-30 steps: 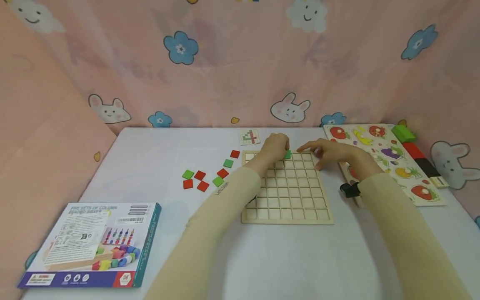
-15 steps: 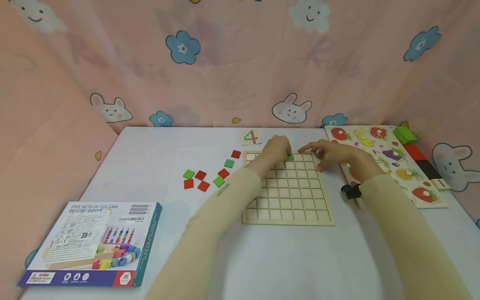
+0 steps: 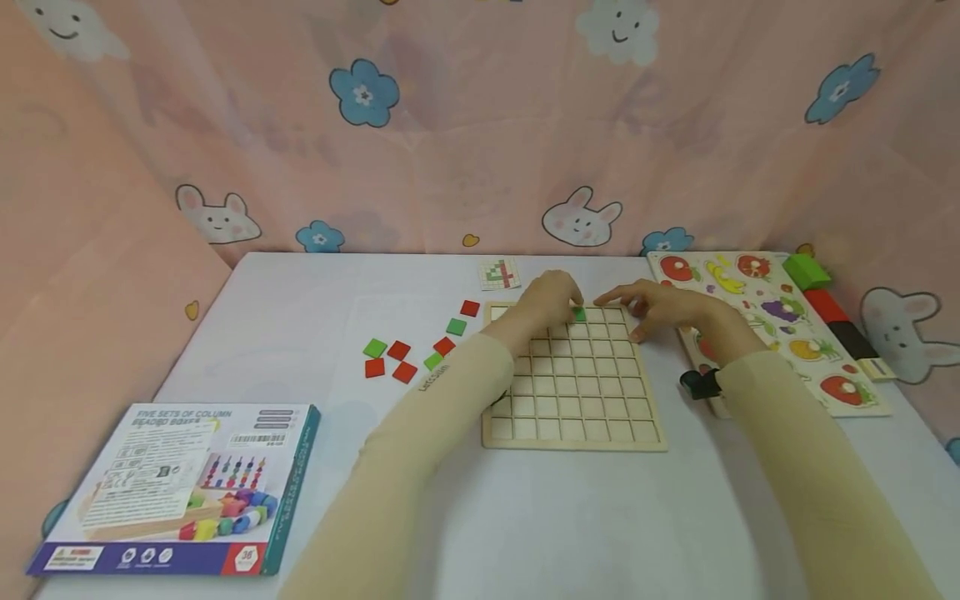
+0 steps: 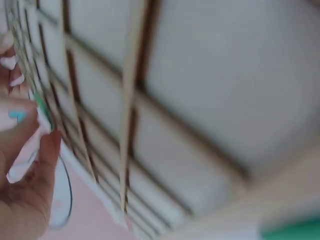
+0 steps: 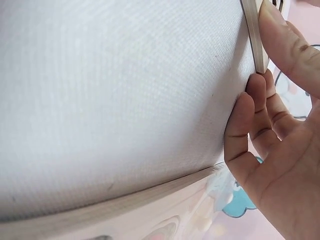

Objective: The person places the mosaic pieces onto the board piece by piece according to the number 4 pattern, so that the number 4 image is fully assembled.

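Note:
A wooden grid board (image 3: pixel 573 386) lies on the white table, its cells bare where they show. At its far edge, my left hand (image 3: pixel 543 300) pinches a small green square tile (image 3: pixel 579 314) at a top-row cell. In the left wrist view, the thumb and a finger close in on the green tile (image 4: pixel 43 107). My right hand (image 3: pixel 663 304) holds the board's far right corner, the index finger stretched along the far edge. In the right wrist view, the thumb rests against the board's side edge (image 5: pixel 254 37), while other fingers bend near the corner. My left forearm covers some cells.
Several loose red and green tiles (image 3: pixel 400 351) lie left of the board. A small pattern card (image 3: pixel 499 274) sits behind it. A fruit puzzle board (image 3: pixel 780 333) and coloured blocks (image 3: pixel 828 307) are at right, a boxed toy (image 3: pixel 176 487) at front left.
The green tile has shifted slightly toward me, and now lies flush with the top-row cell. The left hand has dipped a little with it. The right hand stays at the board's corner.

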Available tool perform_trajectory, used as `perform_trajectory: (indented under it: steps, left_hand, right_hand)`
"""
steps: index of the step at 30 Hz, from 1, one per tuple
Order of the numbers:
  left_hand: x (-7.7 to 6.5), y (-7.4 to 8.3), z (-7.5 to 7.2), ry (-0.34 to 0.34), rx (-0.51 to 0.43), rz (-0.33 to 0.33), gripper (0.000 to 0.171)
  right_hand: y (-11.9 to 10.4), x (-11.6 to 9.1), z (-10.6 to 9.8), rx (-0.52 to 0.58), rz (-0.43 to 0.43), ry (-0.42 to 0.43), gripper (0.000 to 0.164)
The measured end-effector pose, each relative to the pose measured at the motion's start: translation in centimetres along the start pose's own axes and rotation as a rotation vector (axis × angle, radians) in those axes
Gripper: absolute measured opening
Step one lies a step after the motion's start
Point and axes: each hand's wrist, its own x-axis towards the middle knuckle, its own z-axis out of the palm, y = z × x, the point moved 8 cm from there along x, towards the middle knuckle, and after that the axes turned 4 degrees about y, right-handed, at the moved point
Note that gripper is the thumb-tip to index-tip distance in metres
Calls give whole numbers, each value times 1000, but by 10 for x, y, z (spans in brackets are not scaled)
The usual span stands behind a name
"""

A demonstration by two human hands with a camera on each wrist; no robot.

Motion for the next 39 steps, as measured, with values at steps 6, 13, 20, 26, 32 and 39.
perform_trajectory:
  steps: [6, 13, 20, 26, 32, 39]
  left_hand:
    - [-14, -37, -35, -122, -59, 87, 26]
    - [-51, -106, -64, -283, -38, 14, 32]
    - [-74, -137, -53, -355, -7, -42, 47]
    - [-77, -141, -45, -308, -14, 6, 44]
    - [-79, -142, -46, -285, 8, 17, 28]
    - [-73, -140, -51, -210, -16, -5, 14]
  right_hand:
    - [-1, 0, 0, -31, -4, 13, 69]
    - [5, -1, -1, -34, 3, 16, 69]
    - [9, -3, -2, -26, 21, 15, 69]
    - [7, -2, -2, -36, 3, 19, 69]
    - [5, 0, 0, -25, -4, 10, 69]
    - [8, 1, 0, -22, 32, 11, 69]
